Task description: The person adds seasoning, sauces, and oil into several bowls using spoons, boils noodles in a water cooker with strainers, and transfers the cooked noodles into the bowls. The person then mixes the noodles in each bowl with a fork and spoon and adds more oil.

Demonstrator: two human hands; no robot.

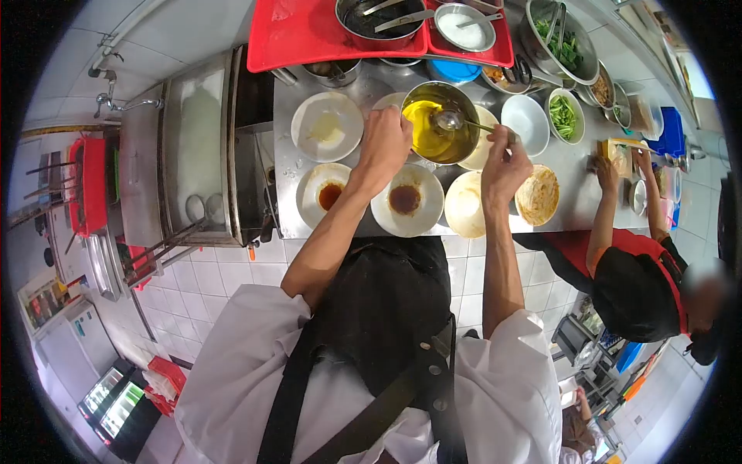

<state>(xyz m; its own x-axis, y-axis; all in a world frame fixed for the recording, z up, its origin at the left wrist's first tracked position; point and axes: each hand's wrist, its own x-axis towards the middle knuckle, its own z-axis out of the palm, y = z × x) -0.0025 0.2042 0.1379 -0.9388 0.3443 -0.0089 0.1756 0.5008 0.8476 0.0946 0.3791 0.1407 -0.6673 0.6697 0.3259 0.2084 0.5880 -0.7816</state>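
Observation:
My left hand (389, 141) is closed on the near-left rim of a metal pot (467, 145) of yellow oil (421, 124). Between the fingers of my right hand (506, 166) is the thin handle of a ladle (448, 120), whose round bowl sits over the oil inside the pot. Left of the pot, a white bowl (308, 108) has a little pale yellow liquid in it. Two white bowls nearer me, one on the left (311, 179) and one in the middle (421, 224), contain dark brown sauce. A cream-coloured bowl (464, 220) and a bowl with an orange-brown coating (539, 193) stand to their right.
Red trays (297, 39) hold a dark pot and a bowl of white powder (466, 29). Bowls of greens (566, 116) line the right rear. At far right, a co-worker's hands (607, 172) handle a yellowish container (622, 155). A liquid-filled basin (199, 139) is on the left.

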